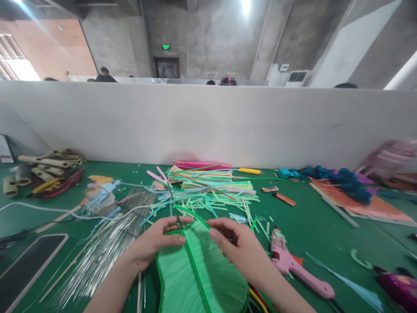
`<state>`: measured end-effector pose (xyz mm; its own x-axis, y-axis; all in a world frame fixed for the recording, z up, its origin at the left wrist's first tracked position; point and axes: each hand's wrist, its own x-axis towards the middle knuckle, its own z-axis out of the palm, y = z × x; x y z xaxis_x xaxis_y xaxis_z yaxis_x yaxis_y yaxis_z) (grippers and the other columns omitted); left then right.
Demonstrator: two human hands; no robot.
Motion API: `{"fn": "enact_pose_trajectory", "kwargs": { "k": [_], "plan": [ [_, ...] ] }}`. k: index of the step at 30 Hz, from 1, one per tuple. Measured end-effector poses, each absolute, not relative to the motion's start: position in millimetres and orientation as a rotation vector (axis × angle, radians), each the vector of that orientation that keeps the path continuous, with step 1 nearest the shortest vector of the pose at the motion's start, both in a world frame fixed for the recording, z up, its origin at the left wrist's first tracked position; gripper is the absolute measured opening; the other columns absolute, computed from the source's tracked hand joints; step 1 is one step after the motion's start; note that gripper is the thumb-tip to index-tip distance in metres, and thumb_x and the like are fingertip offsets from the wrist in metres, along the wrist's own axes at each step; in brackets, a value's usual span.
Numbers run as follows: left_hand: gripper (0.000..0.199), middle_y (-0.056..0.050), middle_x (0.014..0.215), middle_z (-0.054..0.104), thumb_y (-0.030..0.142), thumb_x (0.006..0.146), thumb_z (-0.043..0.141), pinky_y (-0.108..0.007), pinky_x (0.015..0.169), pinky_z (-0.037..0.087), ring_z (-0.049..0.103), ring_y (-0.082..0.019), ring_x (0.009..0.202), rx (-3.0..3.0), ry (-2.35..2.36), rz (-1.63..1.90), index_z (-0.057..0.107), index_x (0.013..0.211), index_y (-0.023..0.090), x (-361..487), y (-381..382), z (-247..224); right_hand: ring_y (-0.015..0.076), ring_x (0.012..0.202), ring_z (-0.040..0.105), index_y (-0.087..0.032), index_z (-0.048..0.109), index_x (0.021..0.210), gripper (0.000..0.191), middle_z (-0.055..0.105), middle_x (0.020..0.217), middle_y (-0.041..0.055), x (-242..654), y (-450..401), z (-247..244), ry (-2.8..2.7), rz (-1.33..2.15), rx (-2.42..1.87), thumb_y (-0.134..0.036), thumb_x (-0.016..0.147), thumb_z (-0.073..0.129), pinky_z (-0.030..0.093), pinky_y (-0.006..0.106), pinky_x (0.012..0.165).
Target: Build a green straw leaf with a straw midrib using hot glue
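Observation:
A large green leaf (pixel 213 265) with a raised brighter green strip (pixel 197 271) down its middle and along its edges is held up in front of me. My left hand (pixel 163 241) grips its upper left edge, thumb on the front face and fingers behind. On the upper right, my right hand (pixel 236 245) pinches the edge between thumb and fingers, close to a narrow green strip (pixel 189 211) that runs out past the leaf's top. A thin dark stem (pixel 172 198) rises by my left fingertips; where it is fixed is hidden.
Cut coloured strips (pixel 215 198) lie behind the leaf. Thin metal wires (pixel 97 261) and a phone (pixel 31 269) are on the left. A pink glue gun (pixel 296 265), an orange cutter (pixel 284 199) and dark blue yarn (pixel 353 184) lie rightward. A white partition (pixel 208 121) borders the green table.

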<state>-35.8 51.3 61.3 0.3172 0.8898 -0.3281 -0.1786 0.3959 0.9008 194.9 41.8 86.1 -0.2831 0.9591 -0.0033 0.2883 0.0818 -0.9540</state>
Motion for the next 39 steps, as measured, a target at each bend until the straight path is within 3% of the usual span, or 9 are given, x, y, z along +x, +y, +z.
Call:
{"fn": "enact_pose_trajectory", "kwargs": {
  "k": [3,8,13,16,26,39],
  "plan": [
    [0.051,-0.006,0.1,0.075,0.026,0.064,0.088,-0.029,0.081,0.051,0.069,-0.02,0.089,0.91,0.987,0.866,0.071,0.111,0.021,-33.7,52.4,57.5,0.0096,0.048,0.048,-0.018,0.068,0.099,0.028,0.058,0.065,-0.0026,179.1,42.2,91.2,-1.521,1.444,-1.127,-0.042,0.085,0.063,0.037,0.022,0.042],
    [0.047,-0.004,0.087,0.074,0.03,0.066,0.087,-0.025,0.077,0.048,0.067,-0.017,0.082,0.936,1.007,0.9,0.071,0.109,0.019,-27.3,53.8,54.9,0.0092,0.052,0.056,-0.018,0.064,0.093,0.029,0.063,0.067,-0.0021,159.0,48.4,114.9,-1.38,1.568,-0.907,-0.045,0.082,0.066,0.041,0.02,0.046],
    [0.034,-0.001,0.073,0.07,0.04,0.065,0.086,-0.024,0.067,0.047,0.063,-0.014,0.066,0.902,1.047,0.943,0.072,0.084,0.016,-23.9,52.2,57.3,0.0084,0.054,0.057,-0.017,0.063,0.091,0.026,0.065,0.069,-0.0011,156.6,49.1,113.1,-1.431,1.581,-0.899,-0.043,0.085,0.063,0.041,0.02,0.048],
    [0.032,0.0,0.073,0.069,0.042,0.067,0.085,-0.022,0.065,0.046,0.062,-0.013,0.066,0.88,1.065,0.974,0.071,0.08,0.016,-25.1,50.7,56.8,0.0086,0.053,0.057,-0.017,0.063,0.091,0.027,0.066,0.069,-0.0008,162.3,50.1,109.5,-1.446,1.552,-0.936,-0.044,0.085,0.064,0.041,0.02,0.047],
    [0.045,-0.005,0.091,0.074,0.037,0.066,0.087,-0.027,0.074,0.051,0.068,-0.018,0.079,0.86,1.064,0.964,0.071,0.104,0.018,-25.4,43.7,51.2,0.0086,0.056,0.058,-0.018,0.06,0.083,0.021,0.065,0.066,-0.0022,166.5,52.1,114.0,-1.406,1.459,-0.964,-0.038,0.082,0.066,0.042,0.02,0.049],
    [0.045,-0.005,0.083,0.076,0.031,0.063,0.089,-0.029,0.07,0.055,0.071,-0.018,0.071,0.738,1.096,0.999,0.068,0.101,0.019,-19.0,41.0,49.1,0.0106,0.057,0.058,-0.018,0.058,0.083,0.025,0.062,0.069,-0.0021,179.2,50.9,96.6,-1.321,1.453,-0.977,-0.041,0.08,0.07,0.044,0.019,0.042]
  ]
}}
